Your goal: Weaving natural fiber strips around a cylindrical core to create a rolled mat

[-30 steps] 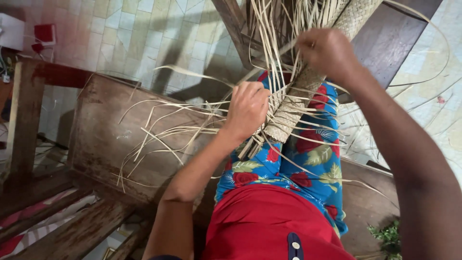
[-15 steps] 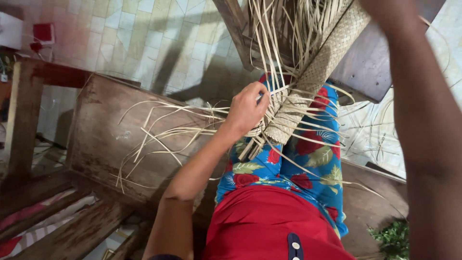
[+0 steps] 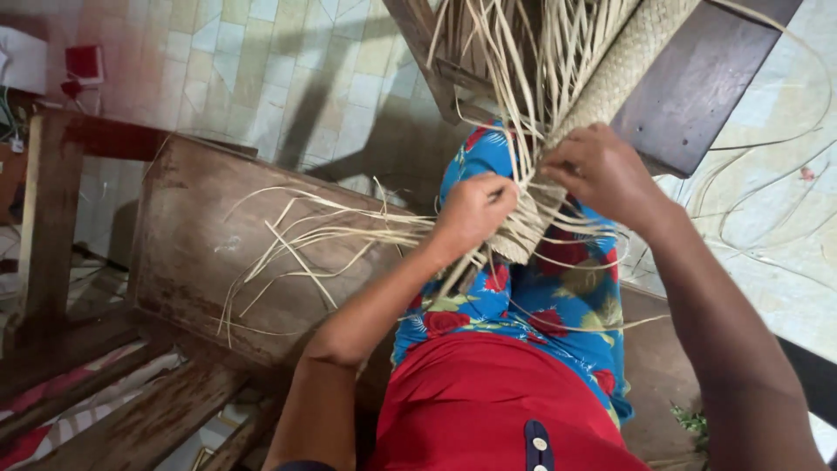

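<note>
With the left hand (image 3: 475, 212) closed on pale loose straw strips (image 3: 314, 231) and the right hand (image 3: 604, 174) pinching the tan woven mat's edge (image 3: 532, 231) over the lap, a slackened grip could loosen the weave

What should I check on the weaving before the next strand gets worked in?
1. Left hand closed on pale strips at the woven strip's lower end: ok.
2. Right hand on the working edge, fingers spread over the weave: ok.
3. Woven strip supported: it runs up and away over the lap in the blue floral cloth: ok.
4. Loose strands separated: they fan left over the wooden bench, some crossing: not ok.
5. Upright strands above the hands free to pick: ok.
6. Which single strand the left fingers pinch: cannot tell.
</note>
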